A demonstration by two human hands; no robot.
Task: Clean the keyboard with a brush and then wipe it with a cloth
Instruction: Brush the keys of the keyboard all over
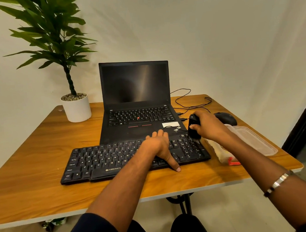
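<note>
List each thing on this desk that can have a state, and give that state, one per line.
laptop: lid open, screen dark
keyboard: flat, left hand resting on it
brush: gripped by right hand, at keyboard's right end
mouse: untouched
plastic container: lid on
</note>
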